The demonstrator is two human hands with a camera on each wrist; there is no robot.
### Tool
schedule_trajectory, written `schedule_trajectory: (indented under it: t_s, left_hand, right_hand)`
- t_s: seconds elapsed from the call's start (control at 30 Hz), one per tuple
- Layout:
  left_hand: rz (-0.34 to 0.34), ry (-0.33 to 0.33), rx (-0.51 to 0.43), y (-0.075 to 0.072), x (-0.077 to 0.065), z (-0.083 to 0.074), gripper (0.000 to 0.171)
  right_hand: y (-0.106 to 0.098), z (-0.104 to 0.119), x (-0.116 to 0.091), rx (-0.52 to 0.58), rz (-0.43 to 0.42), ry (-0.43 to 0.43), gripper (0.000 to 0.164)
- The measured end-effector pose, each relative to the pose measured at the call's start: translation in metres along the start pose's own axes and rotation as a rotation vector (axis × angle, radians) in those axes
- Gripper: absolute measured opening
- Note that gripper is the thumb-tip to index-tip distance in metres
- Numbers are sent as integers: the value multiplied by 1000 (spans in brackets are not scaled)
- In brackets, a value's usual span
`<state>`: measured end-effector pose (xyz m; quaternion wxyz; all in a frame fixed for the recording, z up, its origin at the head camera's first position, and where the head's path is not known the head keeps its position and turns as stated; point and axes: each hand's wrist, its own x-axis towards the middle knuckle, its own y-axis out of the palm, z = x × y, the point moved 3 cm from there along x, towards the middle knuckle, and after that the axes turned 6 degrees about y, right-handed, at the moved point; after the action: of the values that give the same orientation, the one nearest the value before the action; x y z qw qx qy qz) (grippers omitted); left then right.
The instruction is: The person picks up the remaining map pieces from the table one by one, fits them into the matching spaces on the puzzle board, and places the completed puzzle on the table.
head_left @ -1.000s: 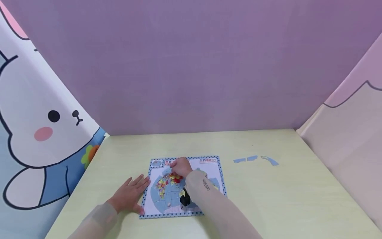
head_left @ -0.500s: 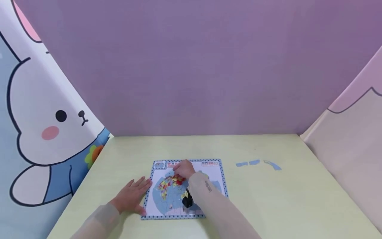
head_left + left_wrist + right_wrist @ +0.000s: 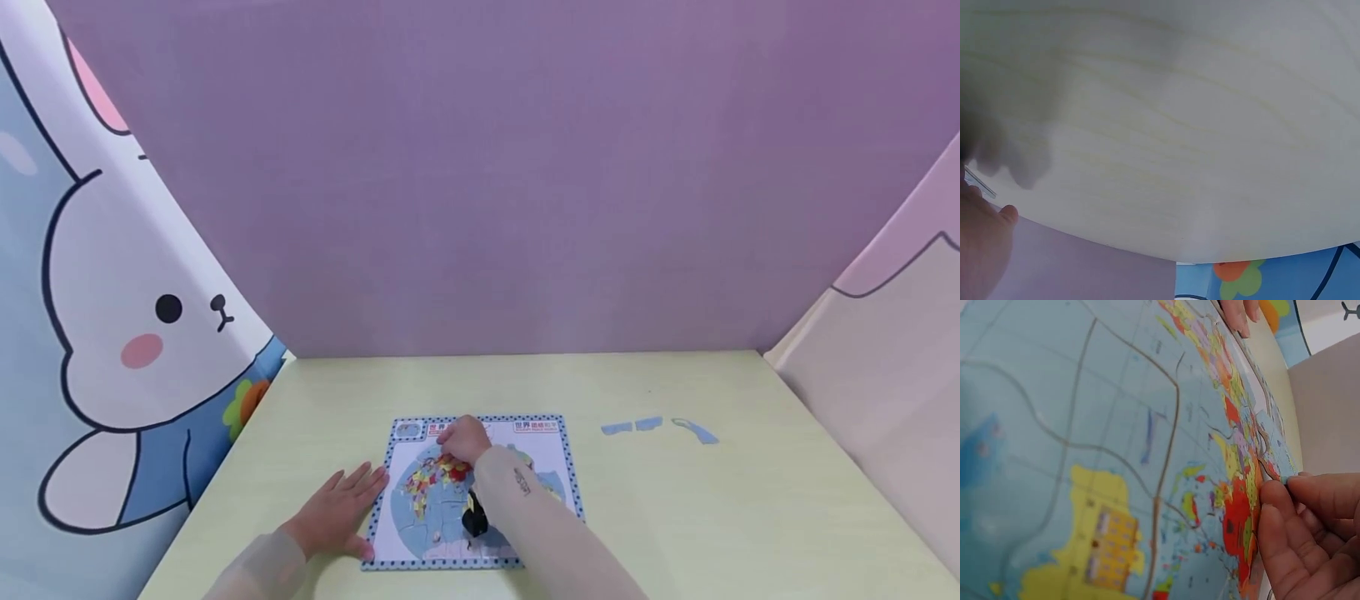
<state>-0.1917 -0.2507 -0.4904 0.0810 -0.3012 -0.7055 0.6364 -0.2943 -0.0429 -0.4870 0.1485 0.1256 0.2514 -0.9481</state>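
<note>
Right hand [image 3: 1316, 556] pinches puzzle piece [image 3: 1280, 453] — partly hidden; left hand [image 3: 333, 517] — fingers apart, at board [image 3: 546, 452].

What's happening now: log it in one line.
left hand: touching left edge of board; right hand: pinching puzzle piece on board; loose pieces: three, on table right of board

The left arm [image 3: 258, 571] enters from seven o'clock, its hand [image 3: 333, 512] laid palm down, fingers spread toward two and thumb toward four; the left wrist view is too blurred to tell whether the palm bears weight. The right arm [image 3: 551, 529] reaches from five o'clock toward eleven, the right hand [image 3: 465, 439] pinching between bent fingers.
</note>
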Motion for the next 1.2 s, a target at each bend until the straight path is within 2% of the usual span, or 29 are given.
schedule_trajectory:
  t_s: [0.33,0.7,0.9,1.2]
  left_hand:
    - [45,-6,18,-4,2,0,112]
    - [43,25,30,-4,5,3,116]
    - [36,-2,9,-1,7,5,114]
    - [27,-4,9,-1,2,8,115]
  right_hand:
    - [0,6,3,-124,-7,-33,17]
    - [2,5,8,-108,26,-26,14]
    - [6,4,10,-120,54,-46,17]
    - [15,12,9,-254,31,-29,7]
